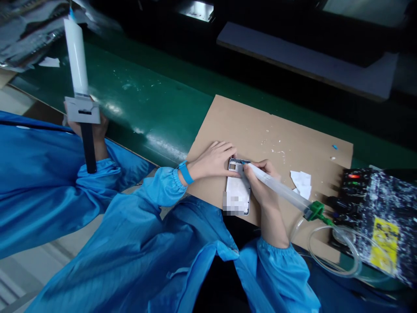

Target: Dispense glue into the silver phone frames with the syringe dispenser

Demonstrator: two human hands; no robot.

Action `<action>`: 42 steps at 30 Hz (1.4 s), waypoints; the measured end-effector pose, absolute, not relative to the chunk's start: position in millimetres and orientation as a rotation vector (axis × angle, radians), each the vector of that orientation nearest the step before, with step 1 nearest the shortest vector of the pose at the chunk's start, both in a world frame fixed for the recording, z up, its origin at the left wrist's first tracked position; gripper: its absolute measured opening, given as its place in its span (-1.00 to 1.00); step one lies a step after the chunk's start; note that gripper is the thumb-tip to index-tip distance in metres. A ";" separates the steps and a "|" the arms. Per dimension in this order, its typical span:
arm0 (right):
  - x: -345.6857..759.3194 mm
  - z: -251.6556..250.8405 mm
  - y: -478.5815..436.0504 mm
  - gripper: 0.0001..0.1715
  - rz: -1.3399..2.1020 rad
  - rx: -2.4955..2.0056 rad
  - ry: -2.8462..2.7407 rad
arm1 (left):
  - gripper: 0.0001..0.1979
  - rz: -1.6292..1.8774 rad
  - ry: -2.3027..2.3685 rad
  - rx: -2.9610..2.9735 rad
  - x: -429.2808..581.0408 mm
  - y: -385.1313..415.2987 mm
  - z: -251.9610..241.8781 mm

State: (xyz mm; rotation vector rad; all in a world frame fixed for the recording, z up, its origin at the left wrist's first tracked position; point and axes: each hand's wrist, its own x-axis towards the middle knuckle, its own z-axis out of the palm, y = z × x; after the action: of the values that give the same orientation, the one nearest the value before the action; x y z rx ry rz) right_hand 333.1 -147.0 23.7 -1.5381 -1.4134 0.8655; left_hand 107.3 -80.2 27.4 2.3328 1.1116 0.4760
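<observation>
A silver phone housing [238, 188] with a camera cut-out at its top end lies on a sheet of brown cardboard [241, 119]. My left hand [215, 161] grips its upper left side, the thumb lying across it. In my closed right hand [264, 184] is a long translucent dispensing syringe [282, 188], slanting down to the left. Its tip sits at the top of the housing, partly hidden by my fingers, so contact cannot be told. A green cap [314, 211] closes the syringe's rear end, and clear tubing [353, 261] runs from there.
At right stands a paint-spattered controller box [361, 204] with a yellow label. White paper scraps [301, 182] and small white flecks lie on the cardboard. On the left, a co-worker's hand [100, 128] holds a caulking gun [81, 108]. A shelf board [302, 61] is behind the green table [156, 104].
</observation>
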 end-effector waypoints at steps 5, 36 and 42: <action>334.9 21.3 -146.4 -0.59 0.856 -1.566 -1.412 | -0.44 0.469 1.114 2.326 107.1 -80.3 26.4; 337.8 16.5 -144.9 -0.60 0.854 -1.591 -1.413 | -0.41 0.444 1.108 2.328 107.2 -79.6 28.4; 340.0 15.1 -144.6 -0.56 0.844 -1.606 -1.420 | -0.42 0.453 1.107 2.335 107.2 -80.3 28.3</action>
State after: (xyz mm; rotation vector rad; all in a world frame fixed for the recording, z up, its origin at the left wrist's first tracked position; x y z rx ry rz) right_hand 340.0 -144.6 15.1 -1.6062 -1.4196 0.8440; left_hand 107.2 -80.3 28.3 2.3348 1.1068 0.4533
